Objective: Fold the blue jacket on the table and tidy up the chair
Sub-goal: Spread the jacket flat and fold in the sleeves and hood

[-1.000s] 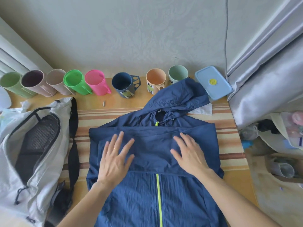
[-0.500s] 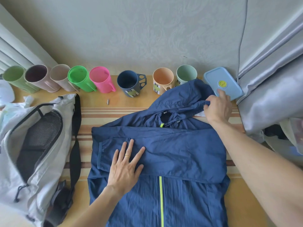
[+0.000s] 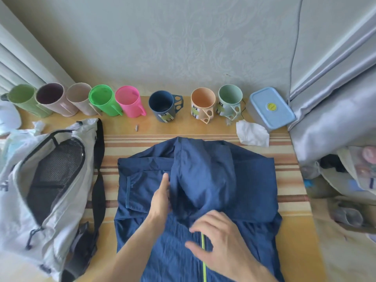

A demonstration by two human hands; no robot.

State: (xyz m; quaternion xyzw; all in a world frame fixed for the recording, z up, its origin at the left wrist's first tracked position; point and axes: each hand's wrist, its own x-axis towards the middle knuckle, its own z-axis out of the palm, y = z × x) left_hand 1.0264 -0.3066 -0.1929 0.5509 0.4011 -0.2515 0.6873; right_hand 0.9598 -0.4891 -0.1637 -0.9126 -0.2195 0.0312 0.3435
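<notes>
A: Start with the fingers — what are they doing?

B: The left hand (image 3: 161, 197) lies flat, fingers straight, its edge pressed to the side of the hood (image 3: 200, 176). The right hand (image 3: 218, 239) hovers just over the zip (image 3: 203, 255), its fingers spread and relaxed, gripping nothing; it's a bit blurred.

A: And the blue jacket (image 3: 254, 180)?

B: Front-up in the middle of the bench (image 3: 293, 237), sleeves crossed over the chest, hood flapped down on top of them.

A: So how far along?

B: About halfway, I'd judge — the lower body hangs unfolded towards the near edge and needs bringing up. No chair is in view, so that part looks untouched.

A: Around it?

B: A white backpack (image 3: 30, 190) to the left, a row of cups (image 3: 130, 102) at the wall, a blue lidded box (image 3: 271, 107) and a tissue (image 3: 252, 134).
</notes>
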